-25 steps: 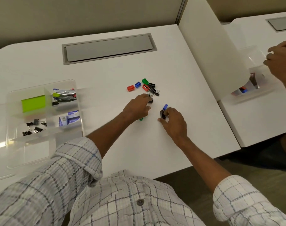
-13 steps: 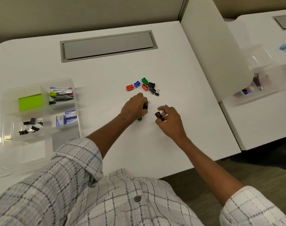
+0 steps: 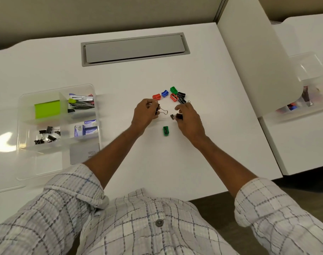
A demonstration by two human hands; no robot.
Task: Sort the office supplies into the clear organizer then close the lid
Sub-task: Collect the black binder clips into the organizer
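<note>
My left hand [image 3: 145, 114] pinches a black binder clip [image 3: 161, 111] whose wire handles stick out to the right. My right hand [image 3: 187, 116] grips another black binder clip [image 3: 174, 116] just above the desk. Between and below the hands lies a green pencil sharpener [image 3: 165, 131]. Beyond the hands sit several sharpeners: red [image 3: 156, 96], blue [image 3: 164, 93], green [image 3: 173, 90], red [image 3: 173, 97], black [image 3: 181, 94]. The clear organizer [image 3: 28, 159] stands at the left, holding a green sticky-note block [image 3: 47, 109], staplers [image 3: 81, 103], binder clips [image 3: 46, 137] and staple boxes [image 3: 86, 128].
A grey cable hatch [image 3: 135, 48] is set into the desk at the back. A white divider panel [image 3: 252, 57] rises on the right; behind it another clear organizer [image 3: 304, 100] sits on the neighbouring desk. The desk's front edge runs just before my chest.
Both hands have lifted off the desk and moved slightly apart, each holding a black binder clip. The green sharpener under my left hand is now uncovered.
</note>
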